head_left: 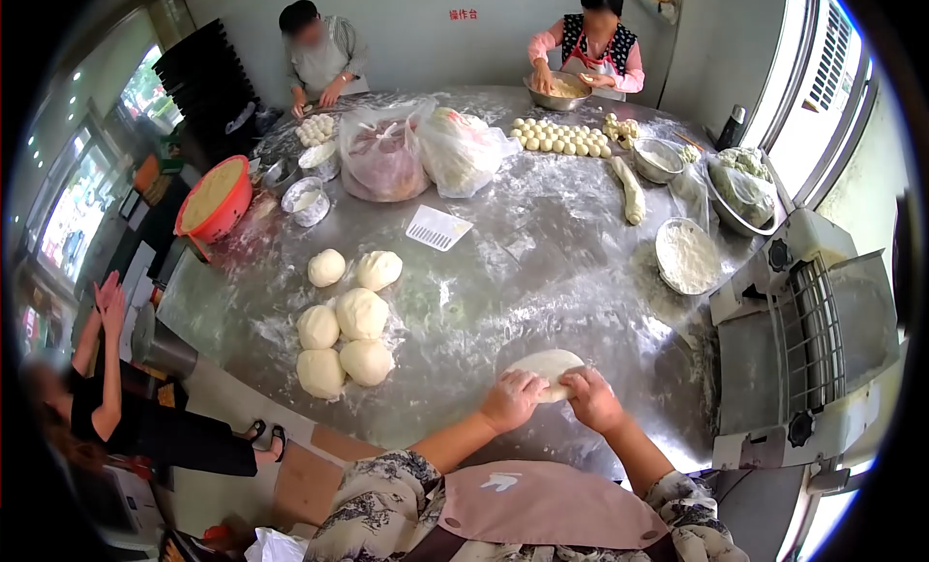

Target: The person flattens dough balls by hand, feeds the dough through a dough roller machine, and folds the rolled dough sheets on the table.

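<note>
A pale piece of dough (548, 364) lies on the floured metal table near its front edge. My left hand (513, 397) grips its left side with the fingers curled. On its right side, my right hand (590, 397) has its fingers closed over the near edge. Both hands partly hide the dough. To the left, several round dough balls (363, 314) sit close together on the table. A white plastic scraper (438, 229) with slots lies farther back.
A dough-rolling machine (813, 339) stands at the right. Bowls, including one of flour (688, 256), a dough roll (629, 191), small dough pieces (559, 138) and filled plastic bags (385, 155) occupy the far side. Two people work there; another person stands left. A red basin (218, 202) sits far left.
</note>
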### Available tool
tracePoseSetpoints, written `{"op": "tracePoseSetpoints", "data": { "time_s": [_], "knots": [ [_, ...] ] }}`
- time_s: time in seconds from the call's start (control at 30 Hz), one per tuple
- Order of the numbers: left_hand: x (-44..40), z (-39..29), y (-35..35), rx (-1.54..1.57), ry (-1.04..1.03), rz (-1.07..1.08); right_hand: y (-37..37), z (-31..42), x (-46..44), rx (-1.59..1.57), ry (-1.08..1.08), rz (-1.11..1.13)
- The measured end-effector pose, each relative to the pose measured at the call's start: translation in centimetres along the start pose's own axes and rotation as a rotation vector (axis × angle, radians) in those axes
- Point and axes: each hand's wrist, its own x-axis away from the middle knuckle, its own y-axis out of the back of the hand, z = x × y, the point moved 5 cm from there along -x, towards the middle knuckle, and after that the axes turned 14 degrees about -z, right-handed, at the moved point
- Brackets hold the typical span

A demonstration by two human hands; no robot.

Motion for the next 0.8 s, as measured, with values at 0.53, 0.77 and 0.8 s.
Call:
{"op": "tracePoseSetpoints", "data": {
  "time_s": [0.53, 0.77, 0.8],
  "knots": [
    [-3.2, 0.1, -6.8, -0.294, 0.115, 0.206, -4.1, -9.7, 3.8, 0.287, -0.984, -0.087],
    [-2.6, 1.1, -4.2, -0.120, 0.205, 0.086, -3.6, -8.6, 3.1, 0.071, -1.153, 0.184],
    [-2.1, 1.2, -2.9, -0.132, 0.247, 0.035, -3.9, -8.1, 3.3, 0.184, -0.931, 0.157]
  ]
}}
